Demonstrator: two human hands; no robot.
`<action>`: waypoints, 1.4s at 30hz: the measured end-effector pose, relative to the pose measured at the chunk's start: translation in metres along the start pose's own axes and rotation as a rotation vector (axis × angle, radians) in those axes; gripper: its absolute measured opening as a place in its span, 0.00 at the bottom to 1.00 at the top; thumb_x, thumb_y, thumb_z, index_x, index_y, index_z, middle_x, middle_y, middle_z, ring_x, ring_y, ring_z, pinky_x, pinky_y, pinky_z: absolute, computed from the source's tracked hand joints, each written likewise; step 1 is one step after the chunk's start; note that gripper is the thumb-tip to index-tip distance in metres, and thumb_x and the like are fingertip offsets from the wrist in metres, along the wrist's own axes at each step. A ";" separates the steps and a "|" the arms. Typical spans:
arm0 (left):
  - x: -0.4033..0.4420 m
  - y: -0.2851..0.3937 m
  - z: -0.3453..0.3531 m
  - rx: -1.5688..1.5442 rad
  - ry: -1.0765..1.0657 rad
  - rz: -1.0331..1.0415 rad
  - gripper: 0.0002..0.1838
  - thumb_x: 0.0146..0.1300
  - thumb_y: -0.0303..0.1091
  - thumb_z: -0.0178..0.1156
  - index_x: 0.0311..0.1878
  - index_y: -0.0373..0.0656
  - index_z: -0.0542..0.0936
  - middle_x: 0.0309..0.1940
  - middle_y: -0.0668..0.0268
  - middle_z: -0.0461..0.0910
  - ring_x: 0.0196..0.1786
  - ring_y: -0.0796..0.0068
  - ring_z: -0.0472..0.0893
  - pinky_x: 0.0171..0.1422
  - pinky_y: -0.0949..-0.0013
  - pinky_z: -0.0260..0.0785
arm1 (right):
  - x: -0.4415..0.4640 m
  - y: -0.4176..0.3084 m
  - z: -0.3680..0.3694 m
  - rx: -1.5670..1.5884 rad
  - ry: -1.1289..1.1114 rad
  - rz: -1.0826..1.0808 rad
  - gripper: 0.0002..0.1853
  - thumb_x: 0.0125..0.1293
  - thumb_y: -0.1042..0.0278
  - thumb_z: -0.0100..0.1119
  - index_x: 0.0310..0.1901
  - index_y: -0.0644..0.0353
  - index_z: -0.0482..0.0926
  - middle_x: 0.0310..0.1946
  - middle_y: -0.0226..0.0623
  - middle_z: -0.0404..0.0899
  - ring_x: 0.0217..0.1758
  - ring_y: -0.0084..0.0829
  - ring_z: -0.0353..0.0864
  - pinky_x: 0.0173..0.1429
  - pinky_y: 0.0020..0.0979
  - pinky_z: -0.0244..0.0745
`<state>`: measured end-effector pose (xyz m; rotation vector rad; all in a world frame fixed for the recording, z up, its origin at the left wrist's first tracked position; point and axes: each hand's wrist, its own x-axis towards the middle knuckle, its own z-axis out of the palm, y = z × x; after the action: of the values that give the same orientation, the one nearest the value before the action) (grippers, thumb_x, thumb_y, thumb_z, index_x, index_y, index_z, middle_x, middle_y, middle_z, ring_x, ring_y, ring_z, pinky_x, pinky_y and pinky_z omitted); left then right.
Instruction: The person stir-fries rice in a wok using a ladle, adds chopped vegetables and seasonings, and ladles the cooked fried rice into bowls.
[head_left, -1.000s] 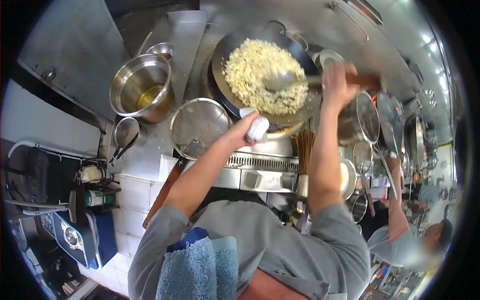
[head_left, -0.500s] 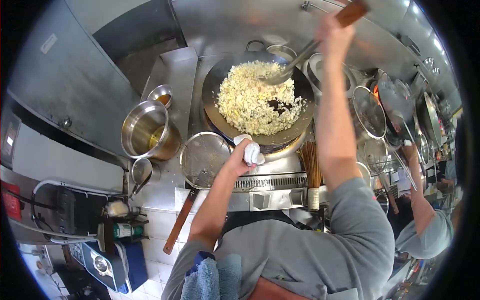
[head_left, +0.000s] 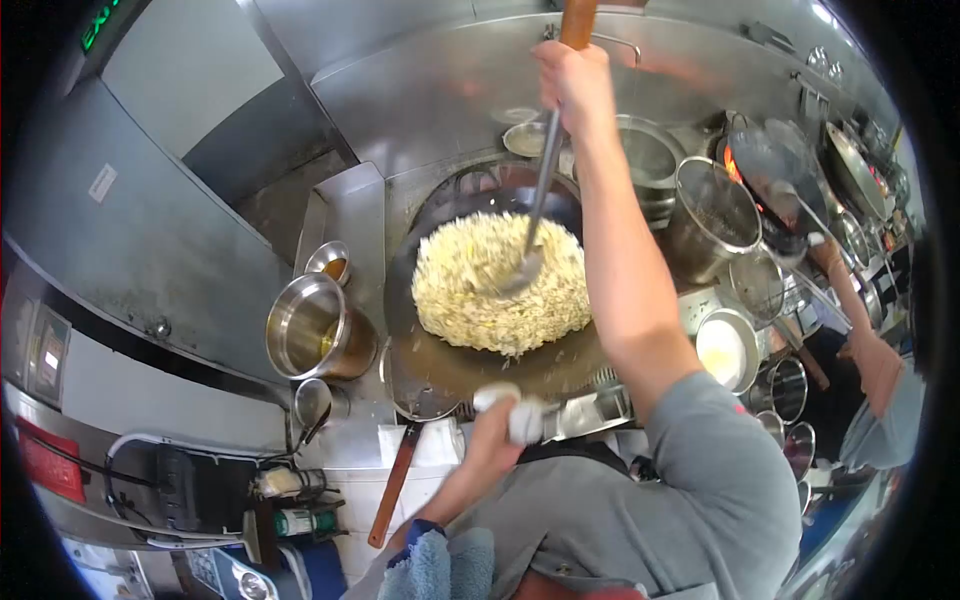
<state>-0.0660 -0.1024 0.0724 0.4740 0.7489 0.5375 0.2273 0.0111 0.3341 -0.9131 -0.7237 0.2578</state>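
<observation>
Two hands busy here: the right hand (head_left: 578, 85) wraps tight round the ladle (head_left: 545, 175), its bowl down among pale, yellow-flecked food (head_left: 470, 310) in the big wok (head_left: 450, 365)! Down at the near rim, the left hand (head_left: 490, 438) clutches a bunched white cloth (head_left: 525, 421), steel pot (head_left: 355, 345) off left.

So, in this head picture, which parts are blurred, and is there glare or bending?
Head view: ladle and food smeared, likely by motion; cloth and left hand soft too. Head view: pale glare and reddish reflections on the steel wall; straight edges bend, and the corners go black.
</observation>
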 end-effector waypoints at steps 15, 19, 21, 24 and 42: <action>0.082 0.014 0.004 -0.001 -0.006 0.050 0.07 0.65 0.36 0.46 0.39 0.45 0.71 0.30 0.62 0.78 0.34 0.72 0.79 0.36 0.63 0.72 | -0.095 0.045 0.013 -0.487 0.190 -0.469 0.10 0.52 0.73 0.54 0.17 0.65 0.69 0.10 0.33 0.67 0.14 0.21 0.66 0.20 0.27 0.61; 0.014 -0.024 -0.017 -0.042 0.005 0.077 0.11 0.64 0.29 0.45 0.50 0.46 0.66 0.37 0.59 0.77 0.41 0.60 0.79 0.43 0.56 0.76 | -0.020 -0.026 0.041 -0.351 0.166 -0.315 0.10 0.48 0.70 0.54 0.17 0.67 0.70 0.11 0.36 0.70 0.13 0.21 0.64 0.17 0.30 0.58; 0.027 -0.002 -0.026 -0.138 0.051 -0.058 0.10 0.66 0.31 0.44 0.49 0.46 0.66 0.37 0.60 0.77 0.39 0.60 0.80 0.43 0.57 0.76 | 0.039 -0.055 0.055 -0.437 0.199 -0.533 0.12 0.56 0.69 0.53 0.18 0.50 0.65 0.09 0.18 0.57 0.08 0.18 0.55 0.12 0.25 0.51; 0.082 0.056 0.002 -0.011 -0.047 0.054 0.06 0.66 0.40 0.47 0.39 0.50 0.69 0.31 0.65 0.76 0.31 0.69 0.76 0.29 0.62 0.67 | -0.019 -0.082 0.066 -0.289 0.153 -0.354 0.12 0.54 0.72 0.53 0.16 0.52 0.64 0.09 0.22 0.60 0.08 0.20 0.59 0.13 0.25 0.53; 0.125 0.064 -0.021 0.315 0.037 -0.359 0.14 0.53 0.57 0.54 0.30 0.59 0.74 0.24 0.75 0.74 0.28 0.76 0.73 0.22 0.72 0.59 | -0.006 0.072 0.004 -0.216 -0.100 -0.277 0.10 0.55 0.72 0.58 0.20 0.57 0.67 0.12 0.24 0.65 0.12 0.18 0.63 0.15 0.22 0.53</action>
<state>-0.0230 0.0264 0.0328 0.6059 0.9361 0.0913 0.2269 0.0546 0.2758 -0.9955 -0.9740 -0.0210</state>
